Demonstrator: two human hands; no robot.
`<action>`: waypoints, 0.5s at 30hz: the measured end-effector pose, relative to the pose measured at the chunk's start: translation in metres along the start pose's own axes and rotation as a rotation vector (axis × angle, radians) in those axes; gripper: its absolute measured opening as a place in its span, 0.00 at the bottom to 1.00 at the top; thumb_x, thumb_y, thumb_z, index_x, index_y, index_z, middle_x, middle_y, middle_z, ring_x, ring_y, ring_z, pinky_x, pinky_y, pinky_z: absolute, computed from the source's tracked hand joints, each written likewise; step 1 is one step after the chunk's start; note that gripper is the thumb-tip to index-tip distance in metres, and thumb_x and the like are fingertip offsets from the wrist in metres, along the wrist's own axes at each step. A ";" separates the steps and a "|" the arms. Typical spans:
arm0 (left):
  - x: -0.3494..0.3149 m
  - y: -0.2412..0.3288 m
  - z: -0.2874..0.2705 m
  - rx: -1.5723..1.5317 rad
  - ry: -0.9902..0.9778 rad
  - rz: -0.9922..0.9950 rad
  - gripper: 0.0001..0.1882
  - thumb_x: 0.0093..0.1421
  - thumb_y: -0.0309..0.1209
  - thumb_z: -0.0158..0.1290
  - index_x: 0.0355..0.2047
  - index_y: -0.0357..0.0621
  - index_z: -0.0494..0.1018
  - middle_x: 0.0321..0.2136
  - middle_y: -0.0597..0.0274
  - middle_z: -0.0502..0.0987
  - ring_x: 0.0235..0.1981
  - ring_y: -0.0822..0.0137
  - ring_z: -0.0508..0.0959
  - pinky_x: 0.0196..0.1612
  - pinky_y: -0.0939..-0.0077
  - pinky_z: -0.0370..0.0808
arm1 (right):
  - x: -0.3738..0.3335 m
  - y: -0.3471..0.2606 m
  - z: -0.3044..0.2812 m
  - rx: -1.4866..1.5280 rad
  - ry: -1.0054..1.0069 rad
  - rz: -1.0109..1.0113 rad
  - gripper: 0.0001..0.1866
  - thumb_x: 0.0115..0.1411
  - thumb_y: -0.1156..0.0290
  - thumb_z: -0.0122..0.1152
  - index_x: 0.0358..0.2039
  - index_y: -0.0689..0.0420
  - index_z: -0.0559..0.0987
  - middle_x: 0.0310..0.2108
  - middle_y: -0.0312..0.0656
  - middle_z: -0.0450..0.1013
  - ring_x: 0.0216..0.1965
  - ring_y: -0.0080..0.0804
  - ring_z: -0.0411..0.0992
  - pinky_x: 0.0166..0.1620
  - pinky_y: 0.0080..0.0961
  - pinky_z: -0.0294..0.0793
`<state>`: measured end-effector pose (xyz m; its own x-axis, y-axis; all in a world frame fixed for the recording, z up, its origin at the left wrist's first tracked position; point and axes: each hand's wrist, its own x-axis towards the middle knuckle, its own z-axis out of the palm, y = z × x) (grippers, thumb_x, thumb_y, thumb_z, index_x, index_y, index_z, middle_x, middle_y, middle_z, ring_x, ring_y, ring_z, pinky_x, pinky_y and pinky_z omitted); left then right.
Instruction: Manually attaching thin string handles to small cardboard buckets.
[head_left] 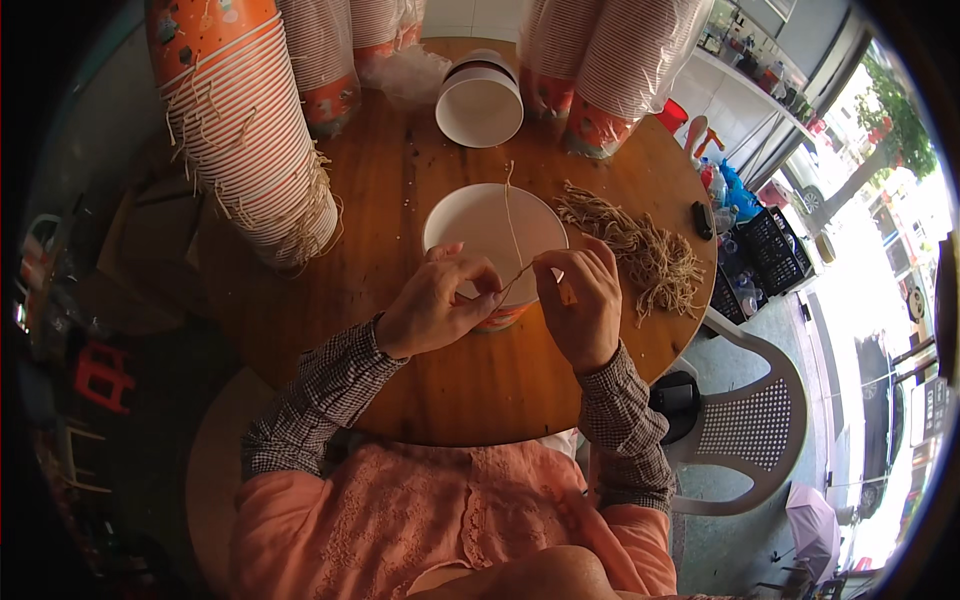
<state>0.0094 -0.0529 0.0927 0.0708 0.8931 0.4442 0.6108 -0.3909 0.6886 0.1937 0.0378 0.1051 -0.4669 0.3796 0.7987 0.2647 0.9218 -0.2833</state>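
Fingers of the left hand were drawn into a ring, with thumb and forefinger pressed together on a thin strand of twine. By the right hand the strand was likewise pinched between thumb and forefinger. Its short middle stretch was held above the near rim of a white-lined tub, and a twine bundle was laid on the table to the right.

The tub stands on the table. Left of the tub is a tall stack; right, a twine bundle; directly behind, nested tubs, between bagged stacks farther back.
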 end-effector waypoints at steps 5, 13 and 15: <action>0.001 -0.001 0.001 -0.048 -0.096 0.099 0.02 0.56 0.25 0.54 0.29 0.44 0.72 0.27 0.65 0.76 0.36 0.62 0.78 0.62 0.59 0.56 | -0.001 0.005 0.006 -0.070 0.034 0.019 0.03 0.53 0.77 0.59 0.29 0.56 0.75 0.27 0.38 0.75 0.32 0.37 0.73 0.48 0.35 0.68; 0.007 -0.013 -0.004 0.029 -0.151 0.179 0.05 0.53 0.22 0.57 0.29 0.44 0.72 0.28 0.65 0.76 0.37 0.63 0.77 0.60 0.62 0.58 | -0.008 -0.001 0.019 0.393 -0.031 0.435 0.03 0.61 0.76 0.53 0.35 0.57 0.71 0.24 0.42 0.75 0.22 0.35 0.74 0.26 0.28 0.72; 0.011 -0.021 -0.009 0.060 -0.143 0.207 0.05 0.53 0.22 0.57 0.30 0.44 0.72 0.28 0.65 0.76 0.37 0.63 0.77 0.60 0.63 0.59 | -0.007 0.002 0.016 0.352 -0.059 0.451 0.03 0.62 0.76 0.52 0.36 0.57 0.71 0.22 0.43 0.74 0.21 0.33 0.74 0.25 0.26 0.71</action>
<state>-0.0096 -0.0368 0.0885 0.3074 0.8198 0.4831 0.6170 -0.5583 0.5546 0.1837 0.0378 0.0908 -0.4219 0.7357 0.5297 0.1568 0.6347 -0.7566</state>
